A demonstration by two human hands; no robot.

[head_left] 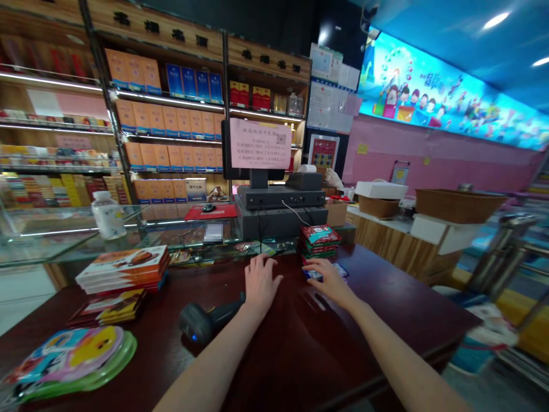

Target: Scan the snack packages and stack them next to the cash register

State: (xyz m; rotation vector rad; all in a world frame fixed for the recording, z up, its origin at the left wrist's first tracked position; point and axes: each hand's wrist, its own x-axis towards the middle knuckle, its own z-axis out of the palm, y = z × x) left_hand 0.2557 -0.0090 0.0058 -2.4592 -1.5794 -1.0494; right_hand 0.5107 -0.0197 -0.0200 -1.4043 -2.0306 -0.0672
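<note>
My left hand [262,281] lies palm down on the dark polished wooden counter [300,355], touching nothing else. My right hand [328,281] rests over a small blue and white packet [319,275], and its fingers cover part of it. Just beyond that hand stands a stack of red and green packets [318,241]. A black handheld barcode scanner [210,319] lies on its side by my left forearm, with a blue light showing.
A black till with a screen [257,149] carrying a pink notice stands behind the counter's far edge. Flat stacked boxes [122,269] and a colourful round package [71,361] lie left. A glass display case [86,240] and shelves of cartons stand behind.
</note>
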